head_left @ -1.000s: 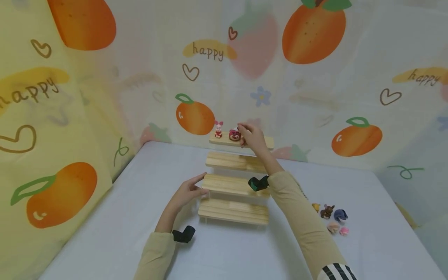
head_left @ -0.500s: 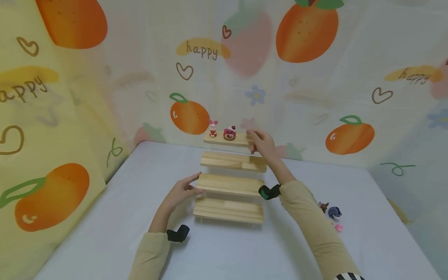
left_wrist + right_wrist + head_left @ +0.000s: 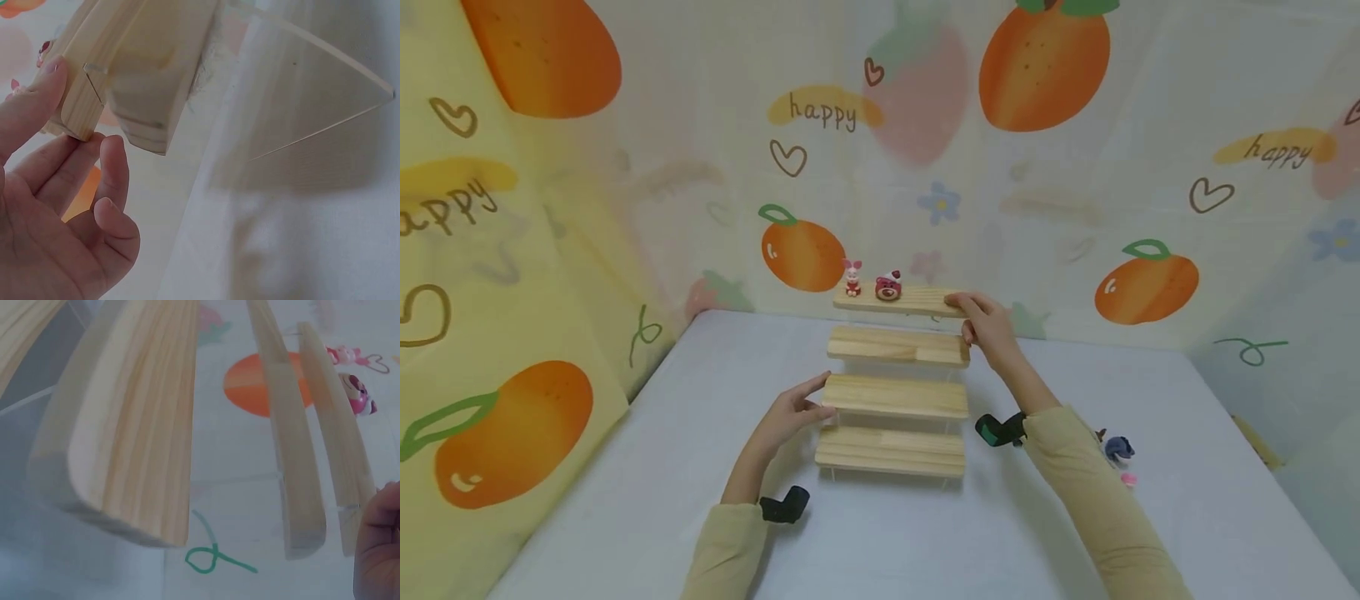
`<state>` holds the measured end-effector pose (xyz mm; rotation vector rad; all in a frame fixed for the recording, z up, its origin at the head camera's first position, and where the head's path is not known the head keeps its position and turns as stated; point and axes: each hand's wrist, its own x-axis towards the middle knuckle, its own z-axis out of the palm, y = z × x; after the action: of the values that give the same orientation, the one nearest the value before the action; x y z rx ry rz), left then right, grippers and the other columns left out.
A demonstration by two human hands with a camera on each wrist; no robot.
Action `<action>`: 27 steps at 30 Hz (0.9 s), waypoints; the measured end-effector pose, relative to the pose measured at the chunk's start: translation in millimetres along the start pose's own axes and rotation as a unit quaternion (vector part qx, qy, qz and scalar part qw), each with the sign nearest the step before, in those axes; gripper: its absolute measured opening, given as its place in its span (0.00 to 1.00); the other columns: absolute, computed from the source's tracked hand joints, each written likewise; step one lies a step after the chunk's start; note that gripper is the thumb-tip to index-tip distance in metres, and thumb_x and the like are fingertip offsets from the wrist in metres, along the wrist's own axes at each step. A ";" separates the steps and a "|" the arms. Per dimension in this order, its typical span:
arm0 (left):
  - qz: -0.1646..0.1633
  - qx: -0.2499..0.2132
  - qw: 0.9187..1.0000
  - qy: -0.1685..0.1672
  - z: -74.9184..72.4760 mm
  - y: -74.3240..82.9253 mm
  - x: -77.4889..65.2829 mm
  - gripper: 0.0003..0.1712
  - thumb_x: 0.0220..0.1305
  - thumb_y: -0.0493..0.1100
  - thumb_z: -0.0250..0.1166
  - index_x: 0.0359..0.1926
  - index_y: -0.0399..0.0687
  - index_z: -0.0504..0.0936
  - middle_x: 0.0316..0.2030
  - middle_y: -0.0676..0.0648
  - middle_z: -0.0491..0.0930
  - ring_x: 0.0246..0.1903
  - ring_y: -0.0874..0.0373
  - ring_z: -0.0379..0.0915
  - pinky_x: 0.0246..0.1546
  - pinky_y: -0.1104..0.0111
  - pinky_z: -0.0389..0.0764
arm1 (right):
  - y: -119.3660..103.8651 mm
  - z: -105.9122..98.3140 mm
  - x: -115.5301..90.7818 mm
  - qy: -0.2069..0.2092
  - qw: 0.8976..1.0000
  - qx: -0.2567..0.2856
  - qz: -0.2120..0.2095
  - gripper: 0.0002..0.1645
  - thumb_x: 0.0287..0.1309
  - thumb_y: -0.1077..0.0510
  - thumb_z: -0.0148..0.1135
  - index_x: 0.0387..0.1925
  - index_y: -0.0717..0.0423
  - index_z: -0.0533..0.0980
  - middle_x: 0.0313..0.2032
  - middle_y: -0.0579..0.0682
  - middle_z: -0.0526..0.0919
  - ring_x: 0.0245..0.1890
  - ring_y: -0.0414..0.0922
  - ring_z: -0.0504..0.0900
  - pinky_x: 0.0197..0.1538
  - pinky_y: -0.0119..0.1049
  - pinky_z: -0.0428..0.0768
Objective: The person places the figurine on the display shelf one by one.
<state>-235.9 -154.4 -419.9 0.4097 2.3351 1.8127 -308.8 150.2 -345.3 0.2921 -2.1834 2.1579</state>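
Observation:
A tiered wooden display stand (image 3: pixel 895 393) with clear supports stands on the white table. My left hand (image 3: pixel 790 414) grips the left end of its second board from the bottom; in the left wrist view the thumb lies on one face and fingertips reach under the other. My right hand (image 3: pixel 988 325) holds the right end of the top board, index finger along its top and other fingers curled below. On that board sit a pink piglet figurine (image 3: pixel 852 279) at the left and a dark pink bear-head figurine (image 3: pixel 888 287) beside it. The three lower boards are bare.
On the table at the right lie a blue figurine (image 3: pixel 1118 448) and a small pink one (image 3: pixel 1128 480); the right sleeve (image 3: pixel 1093 475) hides others near them. A patterned cloth wall (image 3: pixel 1037 208) stands close behind the stand.
My right hand has moved from beside the bear figurine rightward along the top board to its right end, leaving the bear standing. The left hand keeps its hold. The head view has shifted slightly.

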 end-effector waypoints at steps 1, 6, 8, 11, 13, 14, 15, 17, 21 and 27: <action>-0.001 0.000 1.000 -0.001 0.4 -0.3 -0.2 0.36 0.56 0.36 0.63 0.64 0.37 0.58 0.62 0.37 0.57 0.33 0.54 0.72 0.38 0.64 0.68 | 0.8 -2.1 -1.8 0.002 1.000 0.002 0.001 0.24 0.64 0.52 0.48 0.50 0.69 0.70 0.48 0.57 0.74 0.09 0.36 0.61 0.16 0.28 0.65; -0.003 0.003 1.000 0.001 0.9 -0.6 -1.1 0.37 0.56 0.37 0.63 0.64 0.36 0.58 0.62 0.37 0.58 0.32 0.56 0.72 0.38 0.64 0.68 | 0.5 -13.8 -12.2 -0.002 1.000 0.004 -0.001 0.24 0.64 0.51 0.48 0.50 0.69 0.70 0.45 0.53 0.75 0.09 0.36 0.62 0.17 0.29 0.66; 0.000 0.005 1.000 0.001 0.6 -0.4 -1.2 0.36 0.56 0.37 0.63 0.64 0.36 0.58 0.61 0.37 0.59 0.32 0.56 0.72 0.38 0.64 0.68 | -1.0 -19.6 -18.2 0.001 1.000 0.011 -0.008 0.23 0.64 0.51 0.48 0.49 0.69 0.70 0.44 0.52 0.76 0.09 0.36 0.62 0.18 0.29 0.67; 0.003 0.010 1.000 -0.002 0.3 0.5 -0.8 0.36 0.56 0.37 0.63 0.64 0.36 0.58 0.61 0.37 0.58 0.33 0.55 0.72 0.38 0.63 0.68 | -5.1 -30.1 -31.4 0.018 0.999 0.029 -0.032 0.20 0.64 0.53 0.48 0.45 0.66 0.73 0.41 0.49 0.79 0.10 0.36 0.63 0.18 0.28 0.67; 0.005 0.016 1.000 -0.002 0.0 1.7 -0.6 0.36 0.56 0.37 0.63 0.64 0.36 0.58 0.61 0.36 0.59 0.33 0.55 0.72 0.37 0.63 0.68 | -9.3 -38.0 -42.2 0.030 0.997 0.051 -0.052 0.17 0.64 0.54 0.48 0.42 0.64 0.75 0.39 0.49 0.80 0.10 0.36 0.63 0.18 0.28 0.68; 0.006 0.017 1.000 -0.003 -0.4 2.3 -0.5 0.36 0.57 0.37 0.63 0.64 0.36 0.58 0.61 0.36 0.58 0.33 0.55 0.72 0.37 0.64 0.68 | -11.8 -42.0 -47.9 0.034 0.996 0.062 -0.062 0.16 0.64 0.54 0.48 0.41 0.63 0.76 0.38 0.48 0.80 0.10 0.37 0.63 0.18 0.28 0.68; 0.007 0.017 1.000 -0.003 -0.7 2.5 -0.3 0.36 0.57 0.37 0.63 0.64 0.36 0.58 0.61 0.37 0.58 0.33 0.55 0.72 0.37 0.64 0.68 | -14.2 -46.4 -53.7 0.036 0.994 0.072 -0.069 0.16 0.64 0.55 0.48 0.39 0.62 0.77 0.38 0.48 0.80 0.10 0.37 0.64 0.18 0.27 0.68; 0.008 0.015 1.000 -0.002 -1.0 1.7 0.4 0.36 0.56 0.38 0.63 0.64 0.37 0.59 0.62 0.37 0.58 0.33 0.55 0.72 0.37 0.64 0.68 | -18.0 -56.1 -65.4 0.040 0.992 0.091 -0.079 0.15 0.64 0.55 0.48 0.39 0.62 0.77 0.38 0.48 0.80 0.10 0.38 0.64 0.18 0.27 0.68; 0.007 0.001 1.000 -0.002 -2.4 -8.6 3.1 0.37 0.56 0.39 0.64 0.64 0.39 0.59 0.62 0.36 0.57 0.33 0.55 0.72 0.38 0.64 0.68 | -14.7 -78.5 -87.2 0.055 0.991 0.084 -0.084 0.18 0.63 0.53 0.49 0.42 0.64 0.76 0.40 0.51 0.79 0.11 0.41 0.63 0.18 0.28 0.68; 0.009 0.005 1.000 0.003 -2.2 -27.4 9.8 0.39 0.54 0.44 0.65 0.65 0.43 0.60 0.62 0.40 0.58 0.34 0.54 0.72 0.38 0.63 0.69 | 39.4 -137.5 -108.2 0.036 0.990 0.110 -0.086 0.19 0.66 0.53 0.46 0.48 0.62 0.74 0.47 0.53 0.76 0.14 0.43 0.66 0.22 0.30 0.71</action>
<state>-249.1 -159.8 -445.4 0.4274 2.3530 1.8133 -222.1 297.4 -400.2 0.3900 -1.8127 2.2738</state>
